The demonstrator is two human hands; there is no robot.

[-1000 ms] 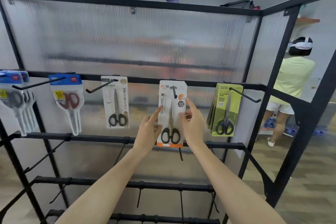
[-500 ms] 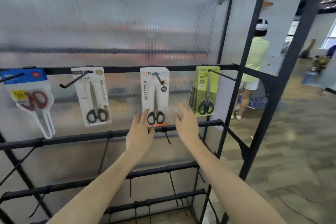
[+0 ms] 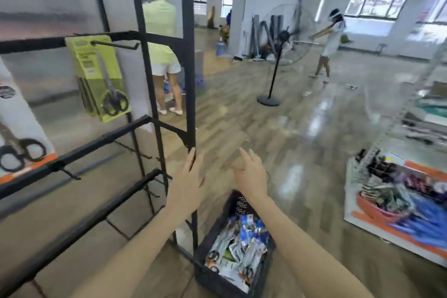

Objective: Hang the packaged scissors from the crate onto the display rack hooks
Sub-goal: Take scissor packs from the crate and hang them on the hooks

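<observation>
Wooden floor (image 3: 242,123), crate (image 3: 212,280) of jumbled packaged scissors (image 3: 242,247), both hands empty, fingers spread

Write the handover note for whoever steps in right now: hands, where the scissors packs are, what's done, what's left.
Left hand: open, holds nothing, in front of the rack's corner post.
Right hand: open, holds nothing, above the crate.
Crate: on the floor at the foot of the rack, many scissors packs inside.
Done: a white-and-orange pack hangs at the left edge of view; yellow-green packs hang on the hook to its right.
Left: lower bars' hooks in view are bare. Take a pack from the crate and hang it; repeat.
</observation>
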